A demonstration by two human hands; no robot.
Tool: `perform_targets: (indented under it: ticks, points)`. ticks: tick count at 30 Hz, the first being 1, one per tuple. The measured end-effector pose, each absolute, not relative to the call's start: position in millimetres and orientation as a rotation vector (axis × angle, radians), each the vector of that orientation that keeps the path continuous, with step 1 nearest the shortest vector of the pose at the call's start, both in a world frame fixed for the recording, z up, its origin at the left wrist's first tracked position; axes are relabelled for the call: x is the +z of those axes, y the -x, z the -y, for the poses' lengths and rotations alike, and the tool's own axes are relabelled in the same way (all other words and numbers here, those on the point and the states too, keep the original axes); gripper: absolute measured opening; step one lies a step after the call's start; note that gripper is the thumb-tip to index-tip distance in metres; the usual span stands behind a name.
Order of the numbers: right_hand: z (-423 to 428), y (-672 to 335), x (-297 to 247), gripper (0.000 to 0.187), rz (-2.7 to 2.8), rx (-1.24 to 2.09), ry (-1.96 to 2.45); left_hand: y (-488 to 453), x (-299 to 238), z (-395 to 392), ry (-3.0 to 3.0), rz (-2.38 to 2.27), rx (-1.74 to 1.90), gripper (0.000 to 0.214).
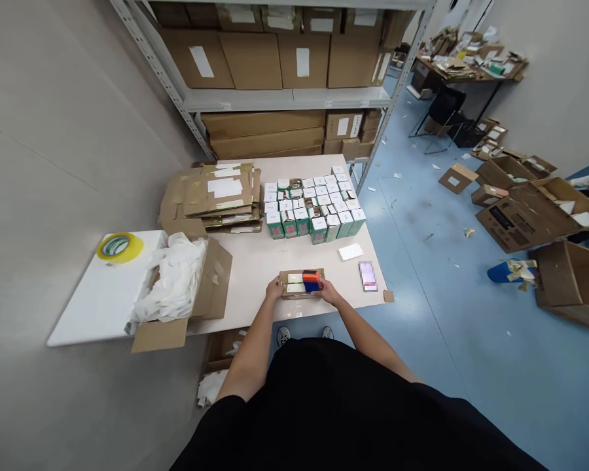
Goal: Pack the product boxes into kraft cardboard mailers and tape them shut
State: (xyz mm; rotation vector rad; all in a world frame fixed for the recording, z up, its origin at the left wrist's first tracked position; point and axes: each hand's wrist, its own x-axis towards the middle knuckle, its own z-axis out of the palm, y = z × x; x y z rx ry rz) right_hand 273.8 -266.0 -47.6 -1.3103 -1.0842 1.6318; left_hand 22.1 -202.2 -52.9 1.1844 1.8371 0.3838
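Note:
A small cardboard box [288,295] lies at the table's front edge, with white pieces showing on its top. My left hand [275,288] grips the box's left end, fingers closed around the side. At the other end my right hand [328,292] is closed on an orange and dark blue tape dispenser [311,280], which rests over the right part of the box. The fingers' undersides are hidden. Just beyond are a white card [350,252] and a phone-like flat item [368,276] with a blurred screen.
Many green-and-white small boxes [318,226] stand in rows at the back of the table [245,261]. Flattened cardboard [226,190] is stacked to their left. An open carton [216,275] holds white bags, near a yellow tape roll [120,247]. Shelving [285,98] rises behind.

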Motion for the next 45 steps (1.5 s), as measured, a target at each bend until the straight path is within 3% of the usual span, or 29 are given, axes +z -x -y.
perform_targets:
  ticks: [3, 6, 9, 14, 17, 23, 30, 45]
  points:
    - [266, -282, -46, 0.057, 1.063, 1.666, 1.300, -25, -43, 203, -1.239, -1.831, 0.546, 0.063]
    - [264, -284, -42, 0.055, 1.063, 1.668, 1.290, -39, -23, 194, -1.322, -1.612, 0.703, 0.047]
    - [264, -282, -37, 0.053, 1.086, 1.642, 1.259, -57, 1, 174, -1.405, -1.303, 0.659, 0.038]
    - [265, -278, -33, 0.049, 1.143, 1.615, 1.277, -78, 26, 145, -1.453, -1.054, 0.450, 0.047]
    - [264, -277, -30, 0.044, 1.210, 1.562, 1.318, -83, 31, 138, -1.508, -0.956, 0.370, 0.040]
    - [265, -274, -16, 0.041, 1.329, 1.446, 1.495, -83, 36, 138, -1.642, -1.106, 0.427, 0.018]
    - [282, -269, -3, 0.050, 1.309, 1.244, 1.634, -71, 40, 153, -1.585, -1.209, 0.573, 0.018]
    - [255, -307, 42, 0.057, 1.741, 1.134, 1.735, 0, 48, 145, -1.267, -1.513, 1.003, 0.026]
